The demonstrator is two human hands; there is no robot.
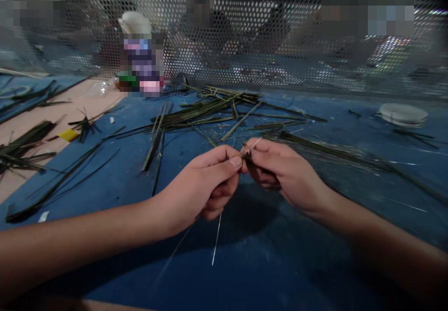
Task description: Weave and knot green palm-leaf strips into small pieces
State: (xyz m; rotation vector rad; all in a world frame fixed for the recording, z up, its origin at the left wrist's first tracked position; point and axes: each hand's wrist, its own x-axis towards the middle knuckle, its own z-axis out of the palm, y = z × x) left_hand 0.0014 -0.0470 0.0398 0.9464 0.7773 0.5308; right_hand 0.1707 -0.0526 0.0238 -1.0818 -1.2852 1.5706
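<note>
Fingertip to fingertip, my left hand (pixel 206 176) and my right hand (pixel 285 169) meet above the blue table. Both pinch a small dark piece of leaf strip (pixel 247 155); its exact shape is mostly hidden by the fingers. From beneath my left hand a thin silvery wire (pixel 216 241) sticks out downward, with a fainter one beside it. Another short wire end shows at the right fingertips. Beyond the hands lies a loose pile of long dark-green leaf strips (pixel 206 108).
Thin wires (pixel 336 152) and a long leaf strip (pixel 315 145) lie to the right. A stack of round white discs (pixel 403 115) stands farther right. More leaf strips (pixel 28 138) and a yellow piece (pixel 68 135) are left. A perforated metal screen (pixel 224 45) closes the back, people behind it.
</note>
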